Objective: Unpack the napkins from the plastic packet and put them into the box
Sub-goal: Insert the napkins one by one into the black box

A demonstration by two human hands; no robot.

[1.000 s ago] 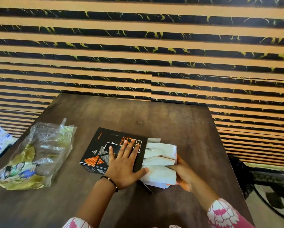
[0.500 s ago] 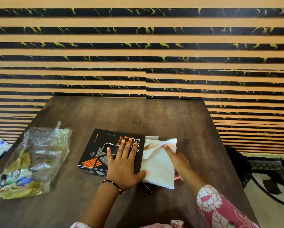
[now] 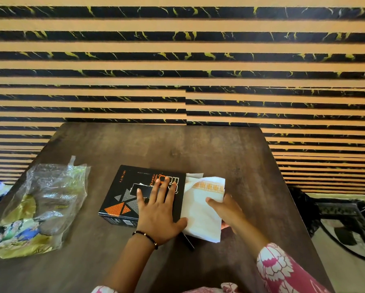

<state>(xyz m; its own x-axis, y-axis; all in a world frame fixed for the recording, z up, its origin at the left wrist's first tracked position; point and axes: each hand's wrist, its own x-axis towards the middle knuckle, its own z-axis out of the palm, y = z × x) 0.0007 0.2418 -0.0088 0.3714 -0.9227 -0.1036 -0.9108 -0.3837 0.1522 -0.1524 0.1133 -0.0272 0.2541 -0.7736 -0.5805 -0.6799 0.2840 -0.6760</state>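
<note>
Napkins (image 3: 201,205): we see a white folded stack with an orange patterned band, lying at the box's right-hand open end, partly out on the table (image 3: 219,149).
Box (image 3: 133,191): black carton, flat on the table; we judge it light enough to slide, hence the bracing.
Left hand (image 3: 159,210): pressed flat on the box lid, fingers spread, gripping nothing.
Right hand (image 3: 227,210): thumb on top of the stack, fingers under or behind its right edge; we read it as pinching the napkins.
Handling: we judge the stack soft, light, apt to buckle or fan; best held across the full thickness at the outer edge and pushed square.
Plastic packet (image 3: 39,206): crumpled, well apart to the left; looks emptied, possibly not fully.
Hidden: the box mouth and how deep the napkins sit; the right fingers; a dark strip beneath the stack, unidentified.
</note>
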